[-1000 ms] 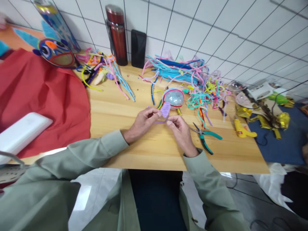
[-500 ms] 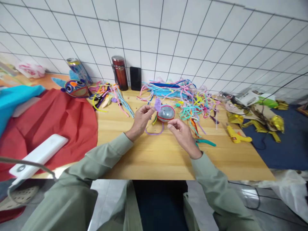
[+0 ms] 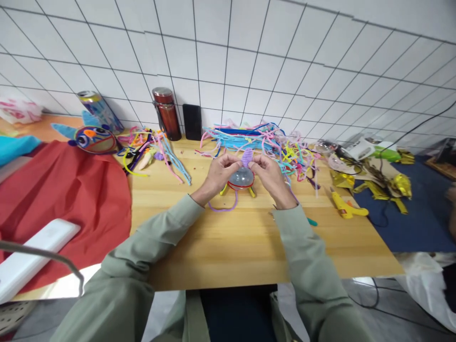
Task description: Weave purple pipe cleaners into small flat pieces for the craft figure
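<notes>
Between both hands is a small purple piece of bent pipe cleaner (image 3: 247,157), shaped like a ridged leaf. My left hand (image 3: 221,174) pinches it from the left. The fingertips of my right hand (image 3: 269,175) close on its lower right side. Just below it on the table sits a clear plastic dome (image 3: 241,178) edged with red pipe cleaner, with yellow pieces sticking out at its base. A loose purple pipe cleaner (image 3: 228,209) curves on the wood in front of the dome. Pliers with a teal handle (image 3: 312,222) lie partly hidden under my right sleeve.
Heaped pipe cleaners (image 3: 245,137) lie along the wall. A yellow glue gun (image 3: 347,205) rests at the right, near gold foil (image 3: 383,190). On the left are a finished bird-like figure (image 3: 96,139), a can (image 3: 101,111), a flask (image 3: 166,114), a phone (image 3: 192,122) and red cloth (image 3: 71,190).
My right hand has moved up from beside the dome to the purple piece and now grips it together with my left hand. The view has shifted slightly.
</notes>
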The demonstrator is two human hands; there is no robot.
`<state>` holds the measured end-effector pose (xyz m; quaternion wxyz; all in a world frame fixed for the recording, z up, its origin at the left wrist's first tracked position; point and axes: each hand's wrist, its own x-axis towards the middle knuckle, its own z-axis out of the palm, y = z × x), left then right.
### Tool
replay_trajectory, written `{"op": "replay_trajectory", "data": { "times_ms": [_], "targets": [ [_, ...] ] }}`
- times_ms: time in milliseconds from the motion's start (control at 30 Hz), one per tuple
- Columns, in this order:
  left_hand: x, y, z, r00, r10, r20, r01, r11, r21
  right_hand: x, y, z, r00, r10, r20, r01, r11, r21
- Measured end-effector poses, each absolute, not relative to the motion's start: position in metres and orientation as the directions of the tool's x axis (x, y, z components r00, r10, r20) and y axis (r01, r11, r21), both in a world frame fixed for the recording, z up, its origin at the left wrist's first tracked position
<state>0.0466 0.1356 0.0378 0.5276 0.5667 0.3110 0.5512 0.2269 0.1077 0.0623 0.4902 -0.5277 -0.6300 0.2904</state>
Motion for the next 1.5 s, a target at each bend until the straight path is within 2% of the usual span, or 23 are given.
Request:
{"op": "replay_trajectory", "data": {
  "times_ms": [133,267,367,467,700,833,1000,1100,1200,1300,1500],
  "targets": [
    [0.039,0.141,0.028,0.221,0.911,0.350,-0.072,-0.342,0.937,0.235,0.109,0.054,0.048,0.955,0.293,0.396,0.251,-0.883],
    [0.032,0.142,0.025,0.231,0.855,0.465,0.178,-0.507,0.843,0.253,0.108,0.045,0.125,0.949,0.289,0.464,0.201,-0.862],
    [0.029,0.143,0.022,0.296,0.814,0.499,0.247,-0.570,0.783,0.258,0.108,0.037,0.148,0.944,0.294,0.458,0.198,-0.867],
    [0.030,0.144,0.016,0.320,0.818,0.479,0.276,-0.564,0.778,0.254,0.109,0.028,0.144,0.948,0.285,0.451,0.193,-0.871],
    [0.031,0.149,0.009,0.346,0.845,0.408,0.237,-0.500,0.833,0.251,0.110,0.019,0.121,0.954,0.273,0.426,0.198,-0.883],
    [0.028,0.147,0.018,0.322,0.846,0.424,0.243,-0.507,0.827,0.249,0.106,0.027,0.103,0.953,0.283,0.440,0.212,-0.873],
    [0.025,0.142,0.037,0.375,0.795,0.477,0.234,-0.579,0.781,0.237,0.097,0.041,0.003,0.919,0.394,0.574,0.321,-0.753],
    [0.026,0.140,0.041,0.396,0.788,0.471,0.184,-0.571,0.800,0.230,0.094,0.043,-0.046,0.899,0.436,0.634,0.364,-0.682],
    [0.029,0.140,0.039,0.283,0.838,0.467,0.140,-0.518,0.844,0.229,0.094,0.040,-0.045,0.879,0.474,0.644,0.388,-0.660],
    [0.031,0.144,0.033,0.145,0.891,0.431,0.068,-0.444,0.894,0.232,0.094,0.034,0.015,0.872,0.489,0.619,0.376,-0.689],
    [0.031,0.145,0.020,0.071,0.939,0.336,-0.050,-0.333,0.942,0.231,0.093,0.023,0.068,0.892,0.448,0.579,0.331,-0.746]
  ]
}}
